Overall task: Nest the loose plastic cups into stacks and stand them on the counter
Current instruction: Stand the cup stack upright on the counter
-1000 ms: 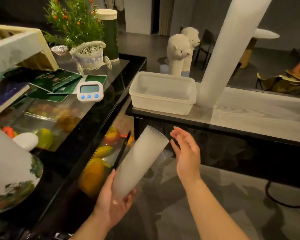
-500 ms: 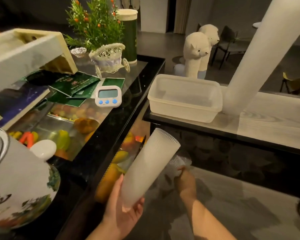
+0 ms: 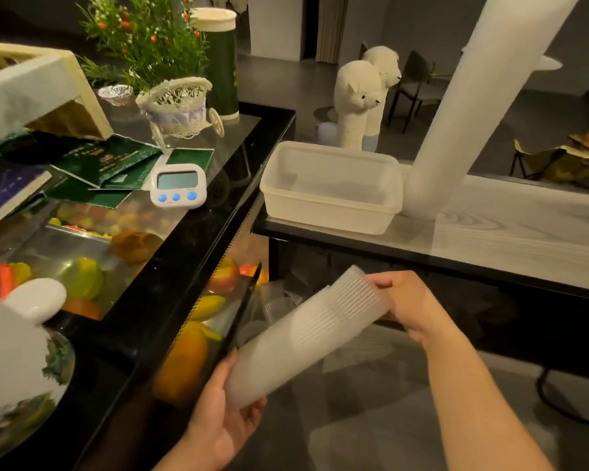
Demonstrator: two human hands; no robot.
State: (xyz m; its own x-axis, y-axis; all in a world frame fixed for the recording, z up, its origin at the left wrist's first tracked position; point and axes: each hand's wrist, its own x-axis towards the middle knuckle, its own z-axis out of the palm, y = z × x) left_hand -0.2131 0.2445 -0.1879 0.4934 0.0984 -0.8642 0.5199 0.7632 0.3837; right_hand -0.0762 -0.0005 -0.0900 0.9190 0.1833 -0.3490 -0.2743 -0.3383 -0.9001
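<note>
Cradling base of cup stack [image 3: 306, 338] w/ left hand [image 3: 223, 426], fingers curled round it. Gripping rim end w/ right hand [image 3: 410, 305], fingers wrapped. Lying tilted, rims pointing far-right, below counter [image 3: 507, 232] edge.

I think this is a shop or cafe. I see a glass case [image 3: 170, 253] full of fruit [image 3: 82, 277], a long counter [image 3: 510, 239], a timer [image 3: 178, 185], toy alpacas [image 3: 357, 100], and chairs [image 3: 415, 86] far behind

Tilted translucent nested cup stack [image 3: 306, 334]
</note>
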